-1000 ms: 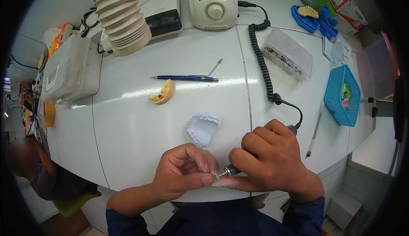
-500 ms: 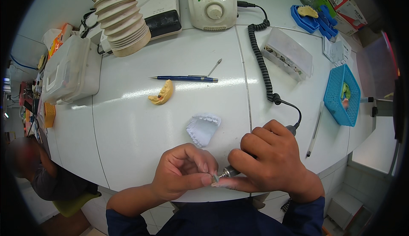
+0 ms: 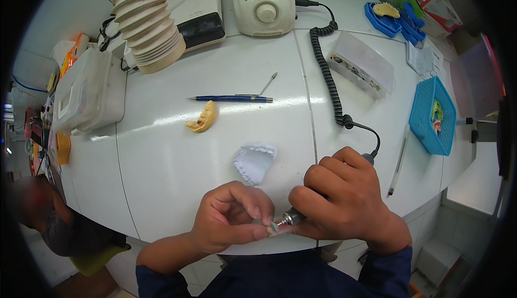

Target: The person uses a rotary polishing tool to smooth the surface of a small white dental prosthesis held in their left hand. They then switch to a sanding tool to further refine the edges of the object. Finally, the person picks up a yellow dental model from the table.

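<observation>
My right hand point(image 3: 344, 201) is wrapped round a rotary handpiece point(image 3: 293, 215) with a dark and metal body. Its tip, pointing left, carries a small grey-green grinding disc point(image 3: 275, 226). Thumb and fingertips of my left hand point(image 3: 234, 214) pinch a small pale piece point(image 3: 270, 232), too small to name, right against the disc. Just beyond my hands lies a white dental cast point(image 3: 256, 162) with a row of teeth. Farther off is a yellow partial dental cast point(image 3: 202, 117) with a dark reddish spot, beside a blue mechanical pencil point(image 3: 231, 99) and a thin metal bur point(image 3: 268, 83).
A coiled black cord point(image 3: 328, 77) links the handpiece towards a white control box point(image 3: 264, 4). Left of that hangs a ribbed suction hose point(image 3: 148, 23). A clear case point(image 3: 362, 64), blue basket point(image 3: 432, 117) and pen point(image 3: 398, 160) lie right. Someone sits at far left.
The whole view has shifted slightly. My right thumb has drawn back a little from beneath the disc, and the left fingertips have closed in on the small piece.
</observation>
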`<state>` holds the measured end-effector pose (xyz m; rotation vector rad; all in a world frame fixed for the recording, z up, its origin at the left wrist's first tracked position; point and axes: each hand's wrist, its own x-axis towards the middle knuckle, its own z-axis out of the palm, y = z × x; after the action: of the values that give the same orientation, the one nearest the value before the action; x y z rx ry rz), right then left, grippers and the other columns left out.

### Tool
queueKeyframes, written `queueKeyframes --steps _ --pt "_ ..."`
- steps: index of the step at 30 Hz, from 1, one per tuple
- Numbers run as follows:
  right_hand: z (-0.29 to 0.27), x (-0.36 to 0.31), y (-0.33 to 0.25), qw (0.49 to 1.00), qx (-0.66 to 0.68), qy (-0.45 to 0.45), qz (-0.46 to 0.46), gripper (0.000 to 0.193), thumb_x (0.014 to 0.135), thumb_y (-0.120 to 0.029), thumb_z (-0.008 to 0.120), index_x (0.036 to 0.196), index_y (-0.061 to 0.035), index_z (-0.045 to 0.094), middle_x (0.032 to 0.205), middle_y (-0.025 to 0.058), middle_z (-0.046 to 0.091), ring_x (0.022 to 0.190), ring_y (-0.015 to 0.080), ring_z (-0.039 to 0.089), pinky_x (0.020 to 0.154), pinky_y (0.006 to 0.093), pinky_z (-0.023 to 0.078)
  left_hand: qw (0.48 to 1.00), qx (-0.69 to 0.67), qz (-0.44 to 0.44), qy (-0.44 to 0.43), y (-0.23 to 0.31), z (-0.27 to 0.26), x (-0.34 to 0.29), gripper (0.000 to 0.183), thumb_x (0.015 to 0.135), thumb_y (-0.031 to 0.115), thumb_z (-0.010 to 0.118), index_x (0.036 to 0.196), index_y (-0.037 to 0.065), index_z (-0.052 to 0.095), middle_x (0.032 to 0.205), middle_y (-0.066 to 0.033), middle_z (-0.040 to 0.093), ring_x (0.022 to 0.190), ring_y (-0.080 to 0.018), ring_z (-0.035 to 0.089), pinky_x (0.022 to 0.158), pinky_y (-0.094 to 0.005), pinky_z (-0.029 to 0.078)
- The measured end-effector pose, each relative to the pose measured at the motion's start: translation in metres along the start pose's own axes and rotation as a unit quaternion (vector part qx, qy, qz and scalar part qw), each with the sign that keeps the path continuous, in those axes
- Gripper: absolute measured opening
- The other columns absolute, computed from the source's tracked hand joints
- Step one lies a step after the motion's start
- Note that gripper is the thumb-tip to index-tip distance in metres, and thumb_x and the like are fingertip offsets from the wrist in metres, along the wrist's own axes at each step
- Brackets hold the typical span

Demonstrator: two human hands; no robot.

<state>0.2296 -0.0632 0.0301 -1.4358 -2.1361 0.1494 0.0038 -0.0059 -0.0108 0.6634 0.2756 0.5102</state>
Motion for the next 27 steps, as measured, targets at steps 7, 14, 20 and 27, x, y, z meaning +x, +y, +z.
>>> queueKeyframes --steps 7,14,20,27 --pt "0.0007 -0.0004 0.0008 1.0 -0.009 0.001 -0.008 0.041 0.082 -0.049 0.068 0.068 -0.0165 0.046 0.063 -0.0012 0.033 0.055 0.0135 0.041 0.055 0.0299 0.028 1.0 -0.001 -0.002 0.003 0.0002 0.001 0.0001 0.031 0.082 -0.017 0.067 0.1 0.006 0.055 0.102 -0.0118 0.06 0.1 -0.0167 0.059 0.091 -0.0325 0.049" --pt "-0.0017 0.0009 -0.0008 1.0 -0.002 -0.021 -0.001 0.042 0.071 -0.047 0.076 0.068 -0.0147 0.049 0.065 -0.0008 0.04 0.054 0.0154 0.046 0.056 0.031 0.032 1.0 0.0 -0.006 0.017 0.0003 0.0012 -0.0009 0.029 0.083 -0.015 0.068 0.099 0.006 0.055 0.101 -0.0115 0.061 0.098 -0.0157 0.059 0.09 -0.0316 0.05" --pt "-0.0009 0.0008 -0.0009 1.0 0.004 -0.021 0.001 0.048 0.078 -0.056 0.071 0.067 -0.0149 0.048 0.064 -0.0005 0.039 0.054 0.0157 0.044 0.055 0.031 0.031 1.0 0.006 -0.011 0.024 0.0009 0.002 -0.0007 0.027 0.084 -0.012 0.069 0.099 0.006 0.055 0.1 -0.0117 0.062 0.096 -0.0149 0.06 0.088 -0.0307 0.05" --pt "-0.0004 -0.0007 -0.0003 1.0 0.009 -0.021 -0.006 0.043 0.08 -0.055 0.069 0.069 -0.0167 0.052 0.064 -0.001 0.035 0.056 0.0146 0.042 0.056 0.0304 0.029 1.0 0.005 -0.013 0.025 0.002 0.0033 -0.0006 0.026 0.084 -0.013 0.068 0.099 0.006 0.055 0.101 -0.0119 0.062 0.096 -0.0146 0.06 0.089 -0.0308 0.05"
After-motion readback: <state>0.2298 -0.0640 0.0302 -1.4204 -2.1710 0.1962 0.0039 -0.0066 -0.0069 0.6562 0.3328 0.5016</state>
